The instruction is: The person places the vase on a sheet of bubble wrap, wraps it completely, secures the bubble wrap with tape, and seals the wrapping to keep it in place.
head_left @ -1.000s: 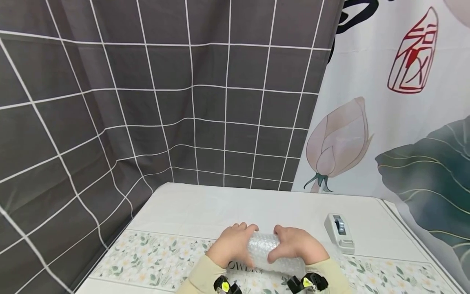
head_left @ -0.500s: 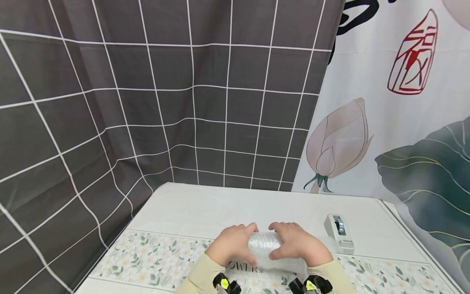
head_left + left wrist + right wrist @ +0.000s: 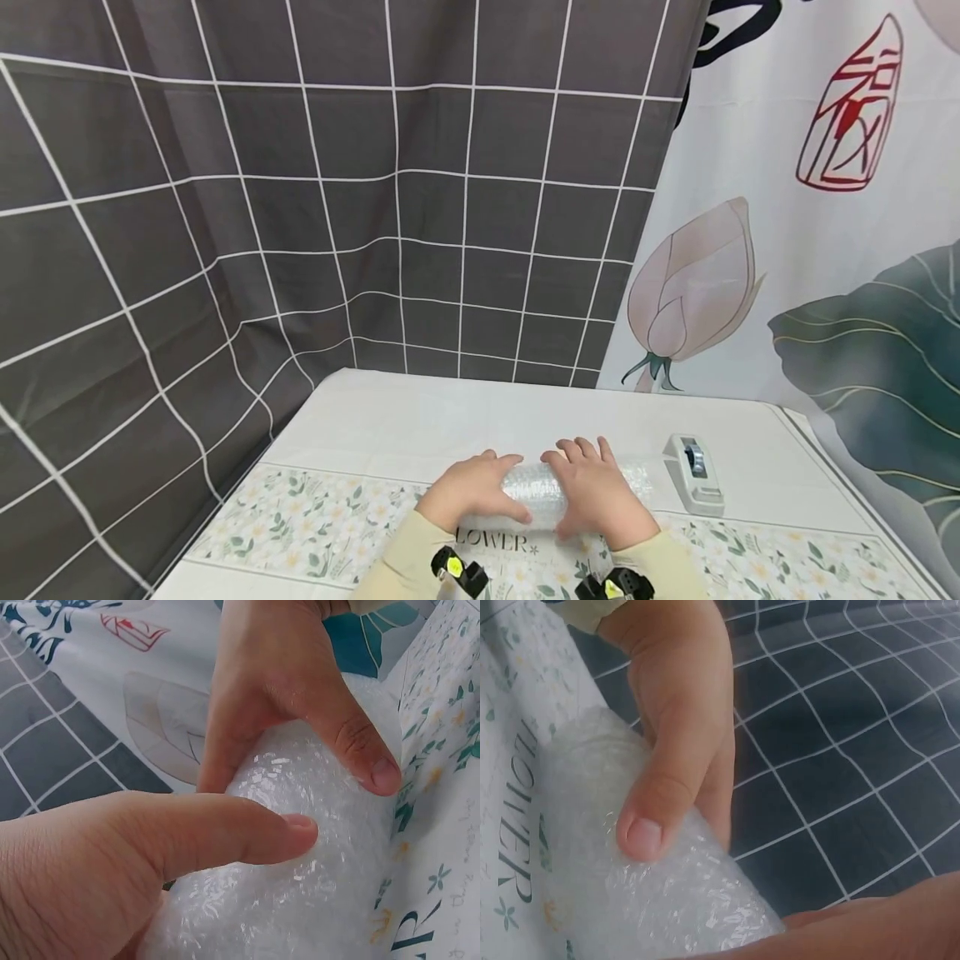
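A cylindrical roll of clear bubble wrap (image 3: 531,492) lies crosswise on the table, both hands on it. My left hand (image 3: 467,493) grips its left end, thumb on the near side and fingers over the far side. In the left wrist view the left thumb (image 3: 247,829) presses into the wrap (image 3: 300,900). Further right, my right hand (image 3: 596,498) holds the roll from above, its fingers spread across to the far side and its thumb on the near side. Whatever lies inside the wrap is hidden.
A white tape dispenser (image 3: 697,475) stands to the right of the roll. The table cover (image 3: 420,408) is white with a floral band and lettering. A dark grid curtain (image 3: 420,208) hangs behind and to the left, a lotus-print curtain (image 3: 705,283) at the right.
The right hand has shifted forward over the roll and its fingers have spread. The roll has turned slightly, its right end now farther back. The left hand stays near the left end.
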`<state>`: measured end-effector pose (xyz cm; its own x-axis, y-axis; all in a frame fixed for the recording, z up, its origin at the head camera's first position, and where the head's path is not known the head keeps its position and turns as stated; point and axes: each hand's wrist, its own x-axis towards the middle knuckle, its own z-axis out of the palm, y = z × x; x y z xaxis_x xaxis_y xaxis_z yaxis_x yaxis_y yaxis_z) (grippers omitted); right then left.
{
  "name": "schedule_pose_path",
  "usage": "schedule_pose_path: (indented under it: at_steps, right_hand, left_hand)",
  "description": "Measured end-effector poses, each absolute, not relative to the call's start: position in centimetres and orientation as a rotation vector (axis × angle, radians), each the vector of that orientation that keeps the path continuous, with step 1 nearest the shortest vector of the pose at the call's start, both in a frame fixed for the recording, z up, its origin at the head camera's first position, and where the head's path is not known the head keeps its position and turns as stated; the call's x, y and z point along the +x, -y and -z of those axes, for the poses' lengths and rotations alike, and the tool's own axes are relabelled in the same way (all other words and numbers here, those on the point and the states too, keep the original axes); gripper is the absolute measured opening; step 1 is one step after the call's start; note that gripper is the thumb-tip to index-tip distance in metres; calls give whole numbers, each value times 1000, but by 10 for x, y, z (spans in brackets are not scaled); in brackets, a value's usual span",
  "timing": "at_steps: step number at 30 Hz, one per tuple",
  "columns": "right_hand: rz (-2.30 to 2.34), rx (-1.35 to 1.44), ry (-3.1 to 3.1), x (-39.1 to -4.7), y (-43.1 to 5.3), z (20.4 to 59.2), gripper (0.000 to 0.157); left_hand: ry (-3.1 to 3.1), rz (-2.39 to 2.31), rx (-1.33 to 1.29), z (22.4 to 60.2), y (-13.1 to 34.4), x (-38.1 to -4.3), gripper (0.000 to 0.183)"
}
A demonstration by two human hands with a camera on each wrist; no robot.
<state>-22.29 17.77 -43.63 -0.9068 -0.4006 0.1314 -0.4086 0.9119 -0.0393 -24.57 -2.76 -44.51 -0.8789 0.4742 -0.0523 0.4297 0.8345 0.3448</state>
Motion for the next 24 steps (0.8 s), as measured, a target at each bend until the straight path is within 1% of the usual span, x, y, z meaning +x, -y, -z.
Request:
schedule_pose_path:
  at_steps: [3,8,12,15,20,24]
  right_hand:
    - [-84,637,2936,-225,-178,438,100]
    - [-133,689,2882,-230,-183,441,100]
    - [-196,727,2823,-233,-187,443,95]
    - [-191,703,2797,-235,-189,444,90]
    - [-212,630,2730,-244,-198,453,86]
    - [-280,620,2631,-252,-209,468,86]
  left_hand:
    - [-2859,-528,725,446,30,-247,94]
    - [-2753,-645,768,447,37,-252,87]
    - [-2749,-649,788,447,41,-255,89]
    - [-2808,-662,794,450,42,-258,87]
    - [-2953,-813,782,472,46,-270,81]
    - [-2962,-1163,715,500,45,-278,80]
